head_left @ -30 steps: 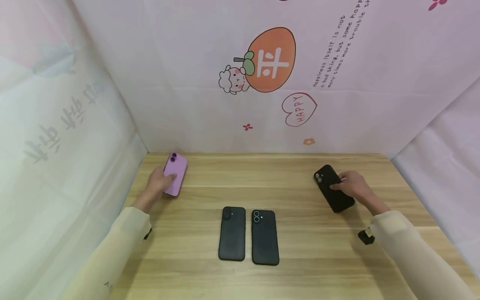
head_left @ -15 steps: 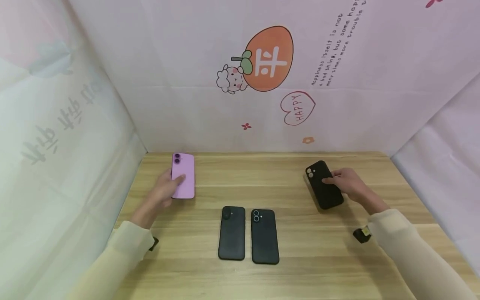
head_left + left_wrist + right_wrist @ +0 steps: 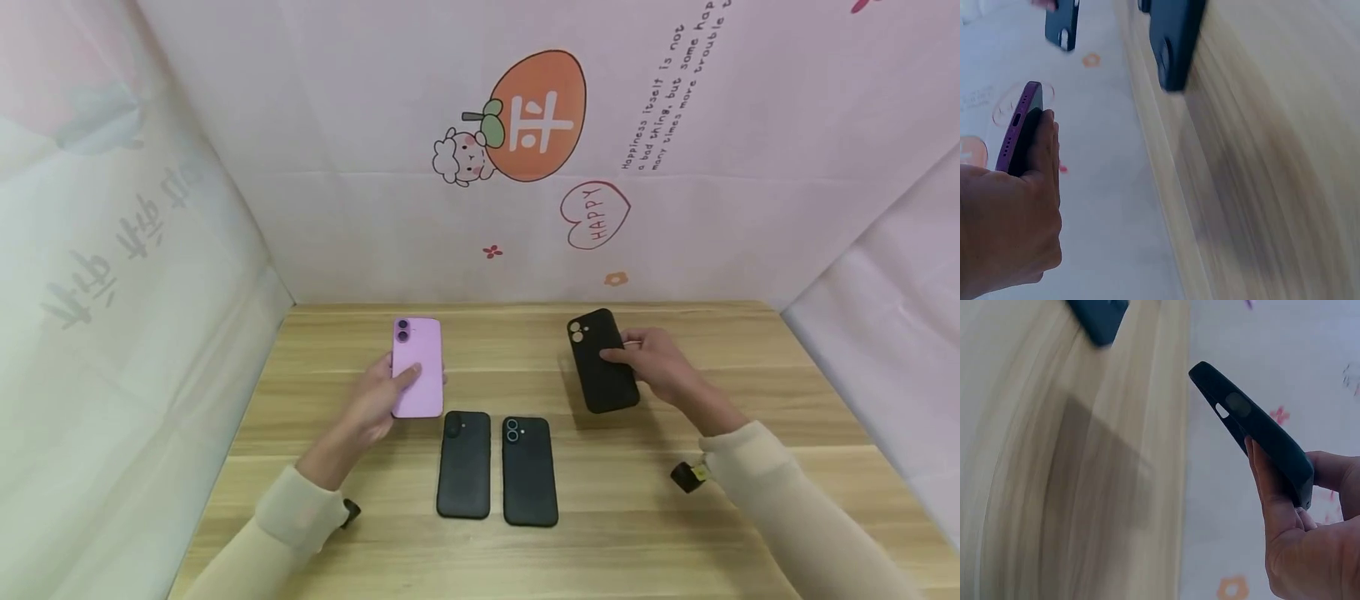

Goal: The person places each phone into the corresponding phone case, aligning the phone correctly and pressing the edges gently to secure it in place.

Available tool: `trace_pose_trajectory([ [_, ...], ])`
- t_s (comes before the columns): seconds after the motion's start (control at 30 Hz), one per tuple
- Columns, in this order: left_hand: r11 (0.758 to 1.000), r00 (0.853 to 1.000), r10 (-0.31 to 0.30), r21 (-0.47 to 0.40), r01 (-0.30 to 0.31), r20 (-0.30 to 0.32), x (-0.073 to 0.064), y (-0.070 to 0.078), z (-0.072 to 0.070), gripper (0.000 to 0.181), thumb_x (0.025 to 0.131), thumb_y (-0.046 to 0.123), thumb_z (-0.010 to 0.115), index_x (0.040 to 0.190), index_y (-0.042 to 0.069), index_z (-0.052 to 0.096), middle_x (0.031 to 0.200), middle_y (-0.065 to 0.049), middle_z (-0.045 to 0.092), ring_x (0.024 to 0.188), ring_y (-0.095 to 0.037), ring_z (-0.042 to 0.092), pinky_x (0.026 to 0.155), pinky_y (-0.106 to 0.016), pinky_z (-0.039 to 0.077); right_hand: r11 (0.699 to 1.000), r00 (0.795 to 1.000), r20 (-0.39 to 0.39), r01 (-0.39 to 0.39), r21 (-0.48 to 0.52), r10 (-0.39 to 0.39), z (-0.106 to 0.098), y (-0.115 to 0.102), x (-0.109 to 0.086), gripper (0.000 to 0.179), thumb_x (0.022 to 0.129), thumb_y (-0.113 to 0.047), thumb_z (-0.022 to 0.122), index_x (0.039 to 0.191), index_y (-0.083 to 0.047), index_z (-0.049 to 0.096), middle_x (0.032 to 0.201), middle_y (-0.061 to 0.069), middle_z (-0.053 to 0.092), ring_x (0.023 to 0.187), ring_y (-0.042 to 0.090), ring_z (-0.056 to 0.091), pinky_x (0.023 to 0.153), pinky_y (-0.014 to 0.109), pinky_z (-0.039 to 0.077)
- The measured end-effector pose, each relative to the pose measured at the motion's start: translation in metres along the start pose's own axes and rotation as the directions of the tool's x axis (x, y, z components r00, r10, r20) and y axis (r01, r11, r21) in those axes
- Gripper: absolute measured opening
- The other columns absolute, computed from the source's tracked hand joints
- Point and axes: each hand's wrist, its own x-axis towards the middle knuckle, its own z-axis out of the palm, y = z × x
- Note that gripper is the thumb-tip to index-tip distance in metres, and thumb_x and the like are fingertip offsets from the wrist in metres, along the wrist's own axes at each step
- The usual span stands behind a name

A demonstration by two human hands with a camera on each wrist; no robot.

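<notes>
My left hand [image 3: 375, 400] grips a purple smartphone [image 3: 426, 379] above the table, thumb across its back and fingers beneath. In the left wrist view, its purple edge [image 3: 1014, 128] with port and speaker holes faces the camera. Opposite, my right hand [image 3: 660, 367] pinches a black phone case [image 3: 603, 367] between thumb and fingers, tilted and raised off the wood. The case's camera cutouts let light wood show through, and the right wrist view shows its side opening [image 3: 1222, 410]. Between the hands and nearer me lie two black-backed phones, one left [image 3: 463, 471] and one right [image 3: 530, 475].
A wood-grain table [image 3: 495, 558] spans the work area. White printed cloth [image 3: 360, 233] rises behind its far edge and along both sides. The two lying phones sit side by side with a narrow gap. Small black devices [image 3: 686, 477] hang at my wrists.
Both hands have moved inward from the sides, the left bringing the purple smartphone right and the right bringing the black phone case left. The two lying phones have stayed put.
</notes>
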Motion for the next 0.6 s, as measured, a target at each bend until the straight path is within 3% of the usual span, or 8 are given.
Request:
trace_pose_trajectory([
  [0.3, 0.997, 0.999, 0.014, -0.077, -0.011, 0.035, -0.007, -0.015, 0.032, 0.045, 0.111, 0.005, 0.048, 0.154, -0.005, 0.039, 0.130, -0.031, 0.068, 0.119, -0.040, 0.071, 0.095, -0.049, 0.061, 0.987, 0.998, 0.042, 0.048, 0.155, -0.055, 0.058, -0.027, -0.007, 0.024, 0.100, -0.002, 0.070, 0.118, 0.011, 0.061, 0.093, 0.005, 0.081, 0.085, 0.012, 0.077, 0.077, 0.028, 0.064],
  [0.6, 0.989, 0.997, 0.016, -0.147, -0.005, 0.075, -0.012, -0.025, 0.044, 0.044, 0.113, 0.011, 0.048, 0.153, -0.005, 0.041, 0.127, -0.028, 0.070, 0.110, -0.033, 0.074, 0.093, -0.049, 0.062, 0.972, 0.993, 0.088, 0.055, 0.228, -0.077, 0.101, -0.044, -0.010, 0.019, 0.100, 0.000, 0.069, 0.116, 0.008, 0.060, 0.094, 0.010, 0.080, 0.082, 0.016, 0.077, 0.075, 0.031, 0.065],
])
